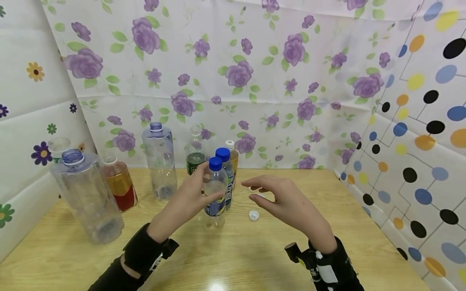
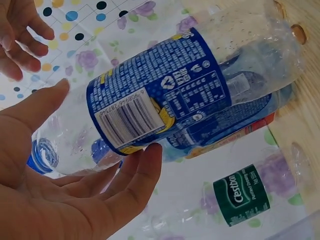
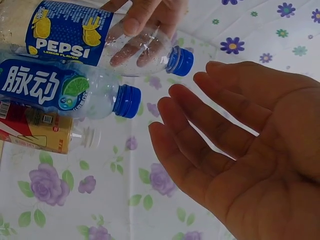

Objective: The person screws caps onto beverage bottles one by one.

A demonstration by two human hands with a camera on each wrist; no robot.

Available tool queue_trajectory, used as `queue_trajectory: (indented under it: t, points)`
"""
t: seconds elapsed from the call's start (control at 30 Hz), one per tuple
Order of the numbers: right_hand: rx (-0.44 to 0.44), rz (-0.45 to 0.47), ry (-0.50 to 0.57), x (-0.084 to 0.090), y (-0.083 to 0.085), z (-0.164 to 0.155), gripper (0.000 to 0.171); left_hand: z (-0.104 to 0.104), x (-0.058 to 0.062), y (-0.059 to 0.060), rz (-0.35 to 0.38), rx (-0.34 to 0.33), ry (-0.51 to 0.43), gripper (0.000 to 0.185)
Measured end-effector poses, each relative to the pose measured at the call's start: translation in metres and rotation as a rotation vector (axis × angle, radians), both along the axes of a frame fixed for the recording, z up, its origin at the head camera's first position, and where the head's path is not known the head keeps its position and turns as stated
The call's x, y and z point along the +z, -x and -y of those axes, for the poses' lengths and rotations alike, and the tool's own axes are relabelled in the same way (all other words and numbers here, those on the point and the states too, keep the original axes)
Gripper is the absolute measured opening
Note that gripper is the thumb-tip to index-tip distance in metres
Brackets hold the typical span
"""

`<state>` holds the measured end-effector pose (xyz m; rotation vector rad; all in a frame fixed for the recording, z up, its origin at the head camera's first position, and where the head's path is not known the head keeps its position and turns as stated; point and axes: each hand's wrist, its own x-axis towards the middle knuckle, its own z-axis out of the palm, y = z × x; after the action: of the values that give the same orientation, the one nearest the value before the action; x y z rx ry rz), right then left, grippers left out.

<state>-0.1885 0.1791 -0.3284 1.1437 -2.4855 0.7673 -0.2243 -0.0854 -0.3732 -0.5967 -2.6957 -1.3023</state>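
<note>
A clear Pepsi bottle (image 1: 214,208) with a blue label and blue cap (image 3: 180,61) stands upright on the table. My left hand (image 1: 189,192) curls loosely around its upper part, thumb across the near side and fingers behind. Through the clear plastic, those fingers show in the right wrist view. To the right of the bottle hovers my right hand (image 1: 287,198), its fingers gently bent and its palm facing the bottle, holding nothing. Close behind the Pepsi bottle is a blue-capped drink bottle (image 3: 80,90) with a lime on its label.
White caps (image 1: 253,215) lie between the hands. Behind stand a tea-coloured bottle (image 1: 234,159) and a green-labelled Cestbon bottle (image 2: 241,195). On the left are two large clear bottles (image 1: 89,194) and a red-and-gold-labelled bottle (image 1: 120,184). Flowered sheets (image 1: 233,85) hang behind the table.
</note>
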Motion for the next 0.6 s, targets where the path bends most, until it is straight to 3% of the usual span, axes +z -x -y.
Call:
queue_trajectory:
  t: [0.37,0.5,0.6]
  points:
    - [0.001,0.023,-0.015,-0.005,0.005,-0.004,0.031,0.001,-0.002,0.004,0.021,-0.072,0.002,0.099]
    - [-0.013,0.032,-0.033,-0.007,0.007,-0.006,0.032,0.009,0.004,0.005,0.064,-0.111,0.006,0.113]
    - [-0.024,0.041,-0.04,-0.008,0.009,-0.008,0.032,0.024,0.012,0.008,0.043,-0.1,0.019,0.118]
